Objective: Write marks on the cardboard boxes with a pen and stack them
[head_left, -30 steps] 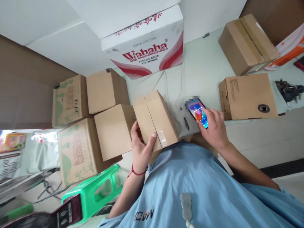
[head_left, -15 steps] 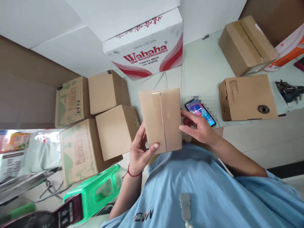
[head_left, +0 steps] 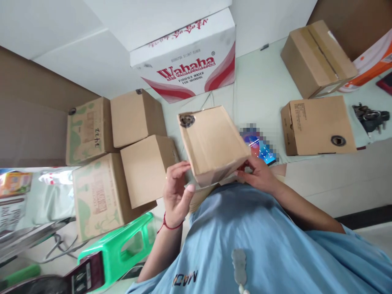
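A small brown cardboard box is tilted in front of my body, a dark round mark with a hole near its far left corner. My right hand grips its lower right corner, thumb and fingers pinching the cardboard. At the box's near left edge is my left hand, with thumb spread away and fingers bent; the fingertips are at the edge, perhaps just touching it. Just beyond my right hand lies a phone with a lit screen, partly blurred out.
Several brown cartons are grouped at the left, above a green plastic stool. A white and red water carton stands at the back. Two brown boxes and dark corded items lie on the right of the table.
The box has turned from its taped, seamed face to a face with a dark round mark. My left thumb has come off it, and my right hand has taken its right corner.
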`<state>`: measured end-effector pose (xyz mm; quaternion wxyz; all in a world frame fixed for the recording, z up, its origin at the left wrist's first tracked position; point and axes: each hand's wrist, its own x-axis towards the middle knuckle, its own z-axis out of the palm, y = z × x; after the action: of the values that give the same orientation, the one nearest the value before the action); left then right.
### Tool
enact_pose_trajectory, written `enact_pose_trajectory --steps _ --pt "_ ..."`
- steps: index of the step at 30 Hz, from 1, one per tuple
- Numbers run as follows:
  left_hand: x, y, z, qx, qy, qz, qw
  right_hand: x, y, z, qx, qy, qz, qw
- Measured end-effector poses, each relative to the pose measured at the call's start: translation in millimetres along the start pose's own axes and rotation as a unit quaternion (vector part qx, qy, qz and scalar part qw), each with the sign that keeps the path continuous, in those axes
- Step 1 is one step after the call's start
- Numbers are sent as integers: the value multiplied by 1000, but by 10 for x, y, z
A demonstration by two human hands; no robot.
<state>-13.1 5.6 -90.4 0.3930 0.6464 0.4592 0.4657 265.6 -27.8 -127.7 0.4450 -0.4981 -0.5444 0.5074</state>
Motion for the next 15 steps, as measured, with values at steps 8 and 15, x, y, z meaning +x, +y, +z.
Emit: enact_pose_trajectory --steps 8,15 --pt "79 266 57 56 25 163 985 -116 91 -114 -302 79 -94 945" --pt "32 400 -21 71 54 82 993 -234 341 -344 -552 166 67 814"
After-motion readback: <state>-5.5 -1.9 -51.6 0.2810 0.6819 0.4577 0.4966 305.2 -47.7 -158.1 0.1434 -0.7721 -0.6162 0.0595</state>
